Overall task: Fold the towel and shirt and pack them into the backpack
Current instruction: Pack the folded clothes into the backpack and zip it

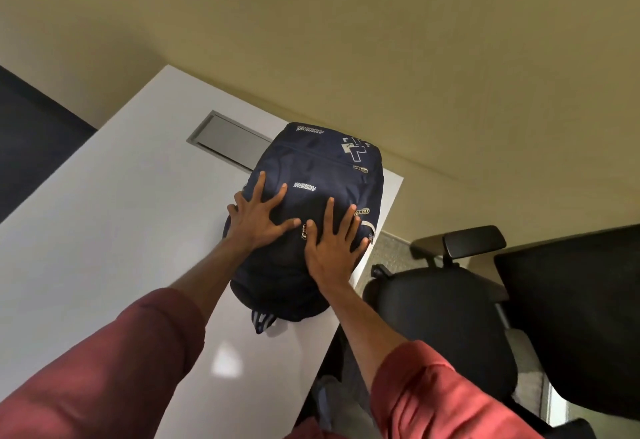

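Now: both palms flat on navy backpack (311,203), lying front-up on white counter (114,230) near its right edge, by wall. Left hand (258,220) and right hand (330,248) each with fingers spread wide, grip closed on nothing, just pressing. Towel and shirt not visible; presumably inside, zips appear closed, cannot confirm. Step judged: flattening or settling packed bag, near end of task. To do well: press evenly from centre outward, avoid shoving bag toward counter edge and black chair (443,317). Striped strap (261,322) pokes out at near end. White lettering, upside down to wearer, reads "AMERICAN TOURISTER" twice.
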`<state>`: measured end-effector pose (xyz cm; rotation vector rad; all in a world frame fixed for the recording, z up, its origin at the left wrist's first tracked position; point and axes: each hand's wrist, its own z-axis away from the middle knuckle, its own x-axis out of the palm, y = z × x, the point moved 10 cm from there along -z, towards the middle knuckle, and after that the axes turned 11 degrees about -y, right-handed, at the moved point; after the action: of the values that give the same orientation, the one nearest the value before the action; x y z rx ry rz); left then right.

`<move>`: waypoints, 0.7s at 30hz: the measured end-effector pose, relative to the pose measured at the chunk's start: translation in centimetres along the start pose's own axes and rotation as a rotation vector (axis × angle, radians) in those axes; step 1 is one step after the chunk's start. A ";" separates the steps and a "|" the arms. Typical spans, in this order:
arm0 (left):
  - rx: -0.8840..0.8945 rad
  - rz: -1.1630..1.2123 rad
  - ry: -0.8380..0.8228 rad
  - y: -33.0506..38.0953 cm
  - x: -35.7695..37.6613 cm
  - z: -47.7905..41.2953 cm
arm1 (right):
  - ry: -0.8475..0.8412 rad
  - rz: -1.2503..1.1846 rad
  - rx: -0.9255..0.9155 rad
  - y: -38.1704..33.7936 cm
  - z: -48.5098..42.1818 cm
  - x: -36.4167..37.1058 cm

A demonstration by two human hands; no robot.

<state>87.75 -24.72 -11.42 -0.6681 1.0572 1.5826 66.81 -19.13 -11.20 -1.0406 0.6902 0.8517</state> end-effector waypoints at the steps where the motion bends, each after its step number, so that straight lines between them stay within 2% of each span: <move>1: 0.006 -0.010 -0.009 0.2 -0.3 -0.6 | 0.003 -0.006 0.008 -0.1 -0.4 0.0; 13: 0.045 -0.030 -0.117 1.2 -1.2 -5.6 | 0.052 -0.021 0.043 0.0 -4.1 -0.9; 21: 0.012 -0.078 -0.062 1.8 -1.3 -3.9 | 0.012 -0.013 0.027 -0.1 -3.9 -1.2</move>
<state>85.98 -28.87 -11.58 -0.6413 0.9830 1.5194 65.94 -23.12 -11.60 -1.0255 0.7028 0.8238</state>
